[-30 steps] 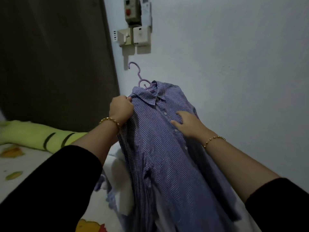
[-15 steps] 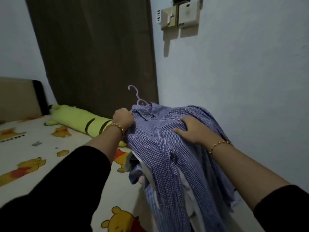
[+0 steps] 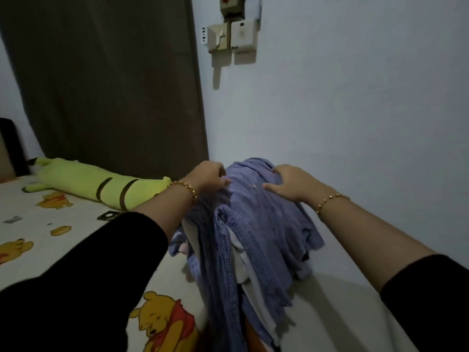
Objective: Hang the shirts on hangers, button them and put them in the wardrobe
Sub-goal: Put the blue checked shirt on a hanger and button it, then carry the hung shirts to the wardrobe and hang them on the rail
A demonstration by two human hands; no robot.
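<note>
A blue checked shirt [image 3: 256, 224] lies draped over a heap of other clothes [image 3: 243, 270] on the bed. My left hand [image 3: 209, 177] grips the shirt near its collar with curled fingers. My right hand [image 3: 289, 182] lies flat on the shirt's front beside a white button, fingers spread. The purple hanger is hidden under the cloth and behind my left hand.
The bed sheet [image 3: 45, 240] carries cartoon bear prints. A long green plush pillow [image 3: 96, 185] lies at the back left. Behind it stands a dark brown door [image 3: 106, 77]. A pale wall [image 3: 355, 110] with switch boxes [image 3: 231, 35] rises on the right.
Both hands have lowered the shirt from upright in the air down onto the heap of clothes. The hanger hook has dropped out of sight.
</note>
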